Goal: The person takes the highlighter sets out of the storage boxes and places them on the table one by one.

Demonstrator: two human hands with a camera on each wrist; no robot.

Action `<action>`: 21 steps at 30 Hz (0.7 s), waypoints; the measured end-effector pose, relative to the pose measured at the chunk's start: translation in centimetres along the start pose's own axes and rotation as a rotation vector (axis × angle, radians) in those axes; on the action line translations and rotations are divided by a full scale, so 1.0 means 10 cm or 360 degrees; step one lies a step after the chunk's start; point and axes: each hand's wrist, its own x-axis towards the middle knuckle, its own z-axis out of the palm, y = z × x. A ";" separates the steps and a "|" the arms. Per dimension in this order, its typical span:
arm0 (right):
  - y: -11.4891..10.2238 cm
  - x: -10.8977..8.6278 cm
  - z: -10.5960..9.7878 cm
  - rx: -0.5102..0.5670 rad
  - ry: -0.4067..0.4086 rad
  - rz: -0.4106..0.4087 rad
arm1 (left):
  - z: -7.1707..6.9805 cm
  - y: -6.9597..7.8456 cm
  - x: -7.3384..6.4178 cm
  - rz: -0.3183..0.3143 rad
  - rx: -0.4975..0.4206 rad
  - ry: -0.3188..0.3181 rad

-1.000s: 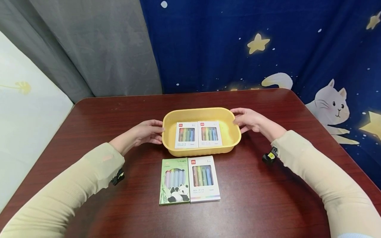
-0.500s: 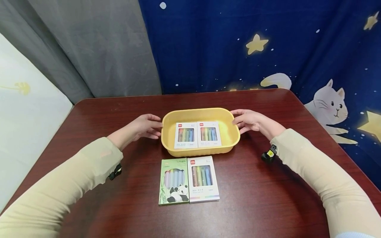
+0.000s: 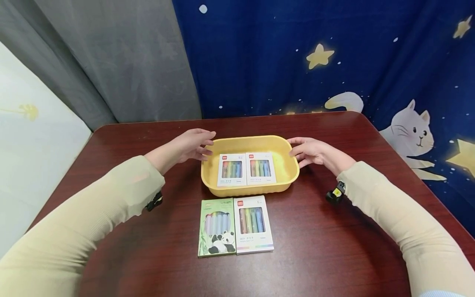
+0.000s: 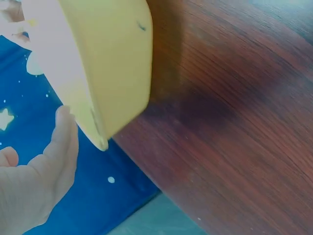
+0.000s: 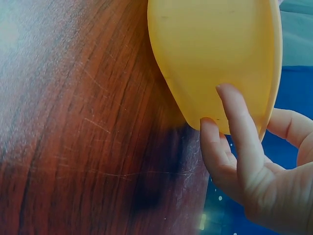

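A yellow plastic basket (image 3: 256, 191) stands on the table with two white boxes of coloured pens, the left box (image 3: 231, 170) and the right box (image 3: 261, 168), lying side by side inside. My left hand (image 3: 189, 145) hovers at the basket's back left corner, its fingers loosely extended over the rim. The left wrist view shows this hand (image 4: 41, 171) beside the basket wall (image 4: 120, 58), gripping nothing. At the opposite end my right hand (image 3: 313, 152) holds the basket; in the right wrist view, fingers (image 5: 237, 115) lie against the outer wall and a digit reaches behind the rim.
In front of the basket lie a green panda box of pens (image 3: 217, 227) and another white pen box (image 3: 254, 225), edge to edge. The dark red wooden table (image 3: 319, 231) ends at the back before a grey curtain (image 3: 137, 62) and a blue starry curtain (image 3: 259, 53).
My left hand has come away from the basket's left side, then moved up and right to its back left corner. The right hand stays at its end. Basket and boxes look nearly unmoved.
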 end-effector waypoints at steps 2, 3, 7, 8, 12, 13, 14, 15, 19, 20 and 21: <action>0.00 -0.01 0.00 -0.0002 0.0004 -0.0002 | 0.06 0.02 0.01 -0.0016 -0.0038 -0.0035; 0.00 -0.01 0.00 0.0000 0.0007 -0.0002 | 0.08 0.03 0.02 -0.0022 -0.0057 -0.0057; 0.01 -0.01 -0.01 -0.0006 -0.0002 -0.0021 | 0.20 0.03 0.06 -0.0058 -0.0145 -0.0128; 0.01 -0.01 0.00 -0.0007 -0.0002 -0.0025 | 0.23 0.02 0.07 -0.0064 -0.0152 -0.0139; 0.01 -0.02 0.00 -0.0007 0.0007 -0.0028 | 0.35 0.02 0.13 -0.0078 -0.0155 -0.0169; 0.01 -0.02 0.00 -0.0005 0.0013 -0.0027 | 0.38 0.01 0.14 -0.0082 -0.0156 -0.0175; 0.01 -0.02 0.00 -0.0004 0.0015 -0.0027 | 0.41 0.01 0.16 -0.0088 -0.0149 -0.0177; 0.01 -0.02 0.00 -0.0003 0.0018 -0.0025 | 0.44 0.01 0.17 -0.0092 -0.0146 -0.0182; 0.01 -0.03 0.01 -0.0010 0.0018 -0.0021 | 0.53 -0.02 0.22 -0.0135 -0.0173 -0.0198; 0.01 -0.03 0.01 -0.0012 0.0016 -0.0021 | 0.55 -0.02 0.23 -0.0143 -0.0178 -0.0203; 0.00 -0.03 0.01 -0.0014 0.0016 -0.0020 | 0.57 -0.03 0.24 -0.0149 -0.0189 -0.0213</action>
